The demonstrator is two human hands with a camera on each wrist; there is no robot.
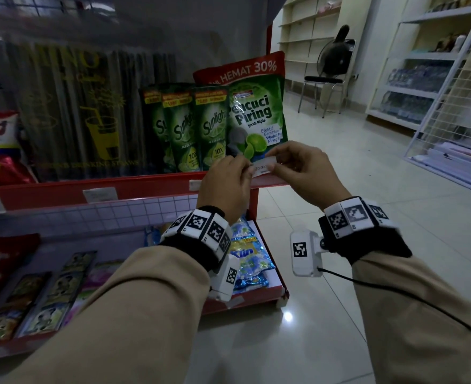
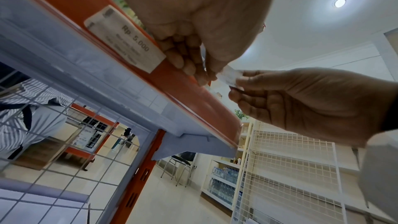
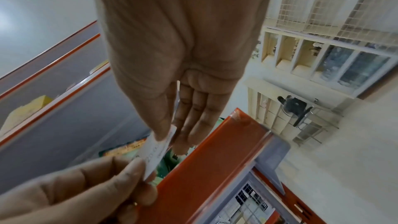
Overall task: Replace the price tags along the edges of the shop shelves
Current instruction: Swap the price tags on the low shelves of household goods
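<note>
In the head view we held a small white price tag (image 1: pixel 262 167) between our two hands, the left hand (image 1: pixel 224 184) pinching its left end and the right hand (image 1: pixel 303 170) its right end, just above the red shelf edge (image 1: pixel 145 187) in front of the green dish-soap pouches (image 1: pixel 198 128). From the left wrist, our left fingers (image 2: pixel 189 64) were curled together against the shelf edge beside a mounted tag (image 2: pixel 125 38) reading Rp. 5.000. From the right wrist, our right thumb and fingertips (image 3: pixel 165 130) nipped the tag's near end.
</note>
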